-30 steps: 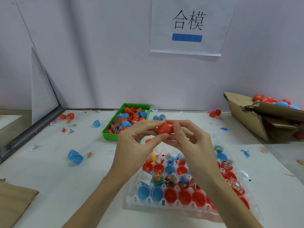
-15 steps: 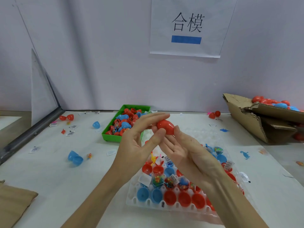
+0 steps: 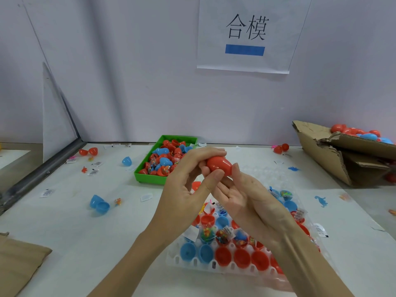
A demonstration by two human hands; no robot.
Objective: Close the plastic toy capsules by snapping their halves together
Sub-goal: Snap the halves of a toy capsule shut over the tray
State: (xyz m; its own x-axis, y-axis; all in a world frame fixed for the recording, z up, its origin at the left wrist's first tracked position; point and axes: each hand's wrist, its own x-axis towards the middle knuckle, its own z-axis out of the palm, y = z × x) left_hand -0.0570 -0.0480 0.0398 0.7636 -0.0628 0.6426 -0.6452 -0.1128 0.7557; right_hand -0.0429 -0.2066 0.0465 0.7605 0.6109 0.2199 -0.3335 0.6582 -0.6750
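A red egg-shaped capsule [image 3: 219, 165] is held above the table between both hands. My left hand [image 3: 188, 185] grips it with thumb below and fingers curled over the top. My right hand [image 3: 246, 198] lies palm up under it, its thumb pressing the capsule's right end. Below the hands a clear plastic tray [image 3: 216, 267] holds several open red and blue capsule halves, some with small packaged toys inside.
A green bin [image 3: 150, 175] of red and blue halves stands behind the hands. A torn cardboard box [image 3: 325, 155] with capsules is at the right. Loose blue halves [image 3: 99, 204], red halves [image 3: 89, 151], paper slips and a brown bag [image 3: 17, 260] lie at the left.
My right hand has opened out and turned palm up beneath the capsule. The left hand has kept its grip, and the capsule has tilted slightly toward the right.
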